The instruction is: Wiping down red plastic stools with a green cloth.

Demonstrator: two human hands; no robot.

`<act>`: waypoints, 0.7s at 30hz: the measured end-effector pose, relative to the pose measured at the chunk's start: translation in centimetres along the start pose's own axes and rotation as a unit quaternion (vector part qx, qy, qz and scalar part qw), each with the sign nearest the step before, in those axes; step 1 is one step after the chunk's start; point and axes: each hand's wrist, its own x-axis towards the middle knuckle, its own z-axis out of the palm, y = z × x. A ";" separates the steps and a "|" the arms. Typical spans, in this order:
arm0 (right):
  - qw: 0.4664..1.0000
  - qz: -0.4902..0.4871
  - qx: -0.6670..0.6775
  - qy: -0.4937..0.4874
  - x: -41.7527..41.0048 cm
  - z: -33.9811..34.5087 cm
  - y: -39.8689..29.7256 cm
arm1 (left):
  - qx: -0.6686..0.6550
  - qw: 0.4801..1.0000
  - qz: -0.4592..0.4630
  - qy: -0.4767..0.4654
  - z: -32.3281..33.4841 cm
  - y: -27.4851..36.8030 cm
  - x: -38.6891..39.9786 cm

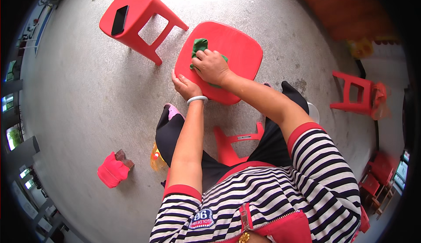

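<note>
A red plastic stool (240,45) stands between my feet with its seat facing up. My right hand (212,66) presses a bunched green cloth (200,45) on the left part of the seat, its fingers curled over the fabric. Parts of the cloth show above and to the right of the fingers; the rest is under the hand. My left hand (185,85), with a pale bangle (197,99) on the wrist, rests against the near left edge of the seat, its fingers along the rim.
Another red stool (136,3) with a black phone (120,20) on it stands at the upper left. A pink cloth-covered item (113,170) lies on the floor at left. At right is a red stool (352,95) with an orange plastic bag (380,100). Below me shows part of a red seat (230,151).
</note>
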 end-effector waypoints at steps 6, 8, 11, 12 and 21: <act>0.993 0.030 -0.093 0.071 8.9 2.6 6.6 | 0.077 0.997 0.023 0.012 0.7 1.7 -0.5; 0.984 0.110 -0.127 0.052 8.5 1.4 9.2 | 0.090 0.995 0.021 0.024 0.6 1.7 -0.4; 0.982 0.117 -0.143 0.038 4.0 -0.4 10.7 | 0.097 0.995 0.010 0.031 0.2 0.8 -0.3; 0.983 0.115 -0.140 0.027 1.5 -1.0 10.4 | 0.093 0.995 0.007 0.031 0.2 0.8 -0.4; 0.999 -0.032 0.034 0.023 -0.3 -0.1 -0.8 | 0.031 0.999 0.018 0.028 -0.2 0.6 0.0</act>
